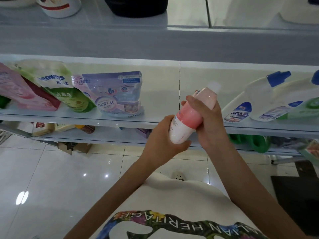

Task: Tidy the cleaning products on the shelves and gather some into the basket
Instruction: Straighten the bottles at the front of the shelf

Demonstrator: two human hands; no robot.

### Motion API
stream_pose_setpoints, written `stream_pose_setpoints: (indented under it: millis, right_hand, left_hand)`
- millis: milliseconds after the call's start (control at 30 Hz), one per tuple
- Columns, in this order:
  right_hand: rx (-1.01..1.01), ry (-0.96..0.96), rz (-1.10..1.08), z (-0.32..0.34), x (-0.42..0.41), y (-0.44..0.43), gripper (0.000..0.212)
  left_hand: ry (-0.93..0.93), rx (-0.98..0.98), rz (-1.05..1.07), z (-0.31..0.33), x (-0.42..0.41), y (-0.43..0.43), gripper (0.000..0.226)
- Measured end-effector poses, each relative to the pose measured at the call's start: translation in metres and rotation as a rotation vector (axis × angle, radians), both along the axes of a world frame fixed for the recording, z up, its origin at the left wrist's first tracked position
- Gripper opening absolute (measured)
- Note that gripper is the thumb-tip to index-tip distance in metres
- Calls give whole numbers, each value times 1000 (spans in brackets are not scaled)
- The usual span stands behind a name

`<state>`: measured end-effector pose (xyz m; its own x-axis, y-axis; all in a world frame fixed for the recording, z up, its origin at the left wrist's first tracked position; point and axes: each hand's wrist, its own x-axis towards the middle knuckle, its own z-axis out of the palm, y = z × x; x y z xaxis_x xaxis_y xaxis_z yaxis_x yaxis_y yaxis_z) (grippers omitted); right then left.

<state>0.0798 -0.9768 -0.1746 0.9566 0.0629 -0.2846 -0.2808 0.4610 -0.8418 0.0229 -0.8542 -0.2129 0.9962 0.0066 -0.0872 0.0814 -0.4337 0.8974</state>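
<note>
A pink and white bottle with a pale cap is tilted in front of the middle shelf. My left hand grips its white base from below. My right hand wraps round its pink upper part. On the shelf to the left stand a purple pouch, a green and white pouch and a pink pouch. To the right lean white jugs with blue caps. No basket is in view.
An upper shelf carries a white container and a dark one. Lower shelves hold boxes and green jugs. A cardboard box lies on the glossy tiled floor. A dark mat lies at the right.
</note>
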Motion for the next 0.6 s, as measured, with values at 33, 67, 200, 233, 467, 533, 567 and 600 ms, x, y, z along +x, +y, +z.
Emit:
stream_pose_setpoints:
  millis: [33, 67, 200, 233, 467, 533, 567, 600]
  right_hand:
    - [34, 4, 33, 1, 0, -3, 44]
    - [99, 11, 77, 2, -1, -7, 38]
    - [492, -1, 243, 0, 2, -21, 37]
    - [527, -28, 275, 0, 3, -23, 38]
    - [458, -32, 71, 13, 6, -23, 10]
    - [292, -69, -61, 18, 4, -19, 7]
    - [205, -78, -121, 20, 1, -15, 10]
    - [130, -77, -170, 21, -2, -11, 14]
  left_hand:
    - [40, -37, -24, 3, 0, 3, 55]
    - [119, -141, -73, 7, 0, 6, 49]
    - [400, -752, -340, 11, -6, 8, 43]
    - [432, -887, -386, 8, -9, 5, 46]
    - [400, -858, -114, 19, -8, -4, 55]
    - [133, -309, 21, 19, -5, -8, 62]
    - [13, -6, 2, 18, -5, -11, 72]
    - [-56, 221, -23, 17, -6, -15, 82]
